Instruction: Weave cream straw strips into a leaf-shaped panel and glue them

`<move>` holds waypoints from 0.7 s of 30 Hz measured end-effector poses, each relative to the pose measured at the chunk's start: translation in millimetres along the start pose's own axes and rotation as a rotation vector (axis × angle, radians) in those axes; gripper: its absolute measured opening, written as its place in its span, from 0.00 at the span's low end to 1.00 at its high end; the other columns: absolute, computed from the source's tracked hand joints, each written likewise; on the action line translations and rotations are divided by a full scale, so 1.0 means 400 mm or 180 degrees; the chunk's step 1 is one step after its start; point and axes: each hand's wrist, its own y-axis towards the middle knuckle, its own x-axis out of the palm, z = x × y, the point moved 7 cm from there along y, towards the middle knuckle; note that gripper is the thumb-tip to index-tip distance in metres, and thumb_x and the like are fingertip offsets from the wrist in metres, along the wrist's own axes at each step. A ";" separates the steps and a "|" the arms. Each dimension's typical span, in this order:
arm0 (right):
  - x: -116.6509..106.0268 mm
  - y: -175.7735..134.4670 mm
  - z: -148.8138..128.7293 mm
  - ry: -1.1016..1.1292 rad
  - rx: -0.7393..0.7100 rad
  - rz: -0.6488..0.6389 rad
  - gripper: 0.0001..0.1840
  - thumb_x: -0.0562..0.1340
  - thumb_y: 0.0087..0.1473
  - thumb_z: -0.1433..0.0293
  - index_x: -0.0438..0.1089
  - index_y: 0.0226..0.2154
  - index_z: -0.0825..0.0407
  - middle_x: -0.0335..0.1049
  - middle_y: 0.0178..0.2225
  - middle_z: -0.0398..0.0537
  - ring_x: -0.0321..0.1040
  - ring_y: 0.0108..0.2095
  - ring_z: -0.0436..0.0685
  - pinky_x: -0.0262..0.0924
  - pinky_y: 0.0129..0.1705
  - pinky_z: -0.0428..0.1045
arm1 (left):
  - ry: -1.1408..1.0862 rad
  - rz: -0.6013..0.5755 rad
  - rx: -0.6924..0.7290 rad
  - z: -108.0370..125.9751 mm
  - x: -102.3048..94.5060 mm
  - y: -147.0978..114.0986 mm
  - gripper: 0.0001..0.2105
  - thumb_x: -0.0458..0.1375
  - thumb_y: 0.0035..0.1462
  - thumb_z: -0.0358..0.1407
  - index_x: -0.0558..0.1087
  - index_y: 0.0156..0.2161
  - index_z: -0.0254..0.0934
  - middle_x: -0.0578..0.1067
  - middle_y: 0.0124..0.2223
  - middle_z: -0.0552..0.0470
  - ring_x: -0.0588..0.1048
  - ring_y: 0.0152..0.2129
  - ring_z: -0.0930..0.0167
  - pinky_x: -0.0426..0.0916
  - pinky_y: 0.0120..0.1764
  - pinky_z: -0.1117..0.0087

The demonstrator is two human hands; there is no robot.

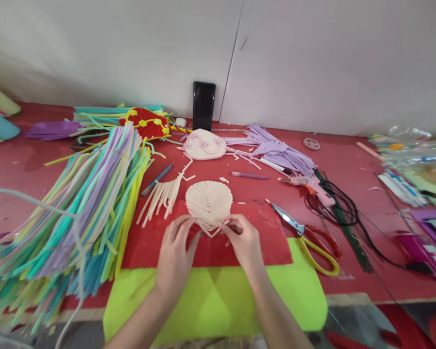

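pinching a v-shaped cream strip by its two arms, both hands work at the near edge of a leaf-shaped cream piece, which lies at the middle of the workspace, partly over a red sheet. in the head view, the left hand has thumb and fingers drawn together on the strip's left arm, and the right hand grips the right arm in the same way; the fold points toward the person, below the rows of the piece. whether the strip touches the piece all along cannot be told. to do this well, i would keep both arms even, line the fold up with the central seam, and press lightly, since the fuzzy strips look soft and apt to bend out of line. as for room, the sheet's near edge overlaps a lime-green mat, and sheet shows on either side of the hands, so the wrists have space to pull outward. on the right, the scissors point their tips toward the piece, near the right hand, and the pink glue gun lies beyond them with its black cord looped, so a wide swing that way looks risky. on the left, short cream strips lie fanned near the piece, beside a big pastel bundle of pipe cleaners; beyond the piece, a purple pen bounds the reach forward.
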 end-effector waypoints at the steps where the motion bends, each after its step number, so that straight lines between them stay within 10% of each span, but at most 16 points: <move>1: 0.001 0.001 -0.003 -0.0064 -0.0016 0.0000 0.15 0.65 0.49 0.57 0.68 0.34 0.50 0.74 0.28 0.45 0.70 0.28 0.54 0.62 0.20 0.44 | 0.0255 -0.0041 0.0356 0.021 0.004 -0.010 0.16 0.55 0.60 0.31 0.68 0.54 0.39 0.72 0.53 0.43 0.70 0.53 0.62 0.66 0.55 0.57; 6: 0.004 0.008 -0.018 -0.0300 -0.0153 -0.0021 0.12 0.64 0.51 0.59 0.68 0.34 0.49 0.75 0.27 0.43 0.73 0.30 0.54 0.66 0.37 0.49 | 0.1208 -0.0347 0.1443 0.077 0.024 -0.063 0.23 0.54 0.61 0.31 0.61 0.61 0.39 0.66 0.61 0.40 0.61 0.61 0.57 0.59 0.59 0.51; 11: 0.007 0.011 -0.011 -0.0362 0.0014 -0.0069 0.13 0.66 0.49 0.60 0.68 0.36 0.48 0.75 0.27 0.42 0.70 0.24 0.53 0.62 0.25 0.46 | 0.1473 -0.0060 0.1400 0.080 -0.017 -0.065 0.25 0.56 0.60 0.32 0.61 0.62 0.39 0.60 0.64 0.37 0.52 0.64 0.54 0.55 0.61 0.47; 21: 0.011 0.010 -0.012 -0.0322 0.0007 -0.0076 0.14 0.64 0.50 0.58 0.68 0.36 0.48 0.73 0.27 0.43 0.67 0.22 0.51 0.56 0.14 0.43 | 0.1722 -0.0991 0.1235 0.049 0.041 -0.074 0.22 0.50 0.64 0.41 0.63 0.62 0.42 0.64 0.63 0.46 0.62 0.61 0.58 0.49 0.63 0.47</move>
